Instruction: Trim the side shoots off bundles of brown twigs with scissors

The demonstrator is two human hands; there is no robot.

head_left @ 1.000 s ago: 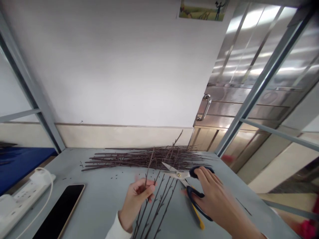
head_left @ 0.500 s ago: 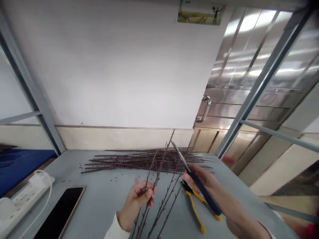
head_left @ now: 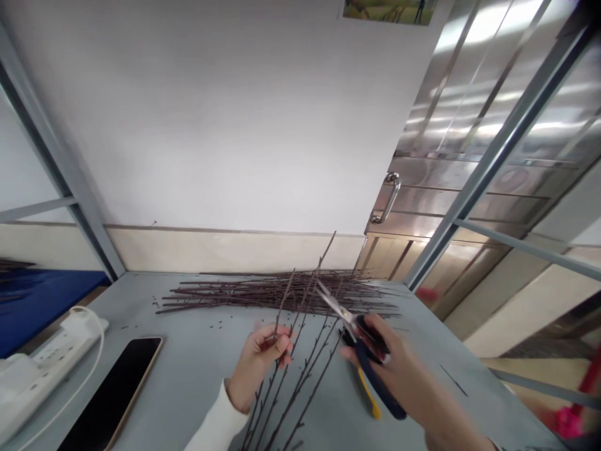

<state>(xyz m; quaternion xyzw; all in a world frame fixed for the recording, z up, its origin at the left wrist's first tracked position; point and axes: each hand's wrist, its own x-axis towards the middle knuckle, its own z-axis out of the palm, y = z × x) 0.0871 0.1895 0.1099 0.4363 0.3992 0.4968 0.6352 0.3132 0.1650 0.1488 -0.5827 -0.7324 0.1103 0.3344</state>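
My left hand (head_left: 259, 365) is closed in a pinch round several thin dark twigs (head_left: 300, 326) and holds them tilted up off the grey table (head_left: 197, 351). My right hand (head_left: 399, 376) grips blue-handled scissors (head_left: 353, 326), their blades pointing up-left toward the held twigs. The blade tips sit just beside the twigs' upper part. Behind both hands a pile of long dark twigs (head_left: 244, 293) lies across the table.
Yellow-handled pliers (head_left: 367, 398) lie on the table under my right hand. A black phone (head_left: 117, 391) and a white power strip (head_left: 42, 369) with its cable lie at the left. Small dark bits are scattered on the table. A white wall and a metal door stand behind.
My right hand picked the scissors up off the table and brought the blades to the twigs. My left hand raised the twigs slightly.
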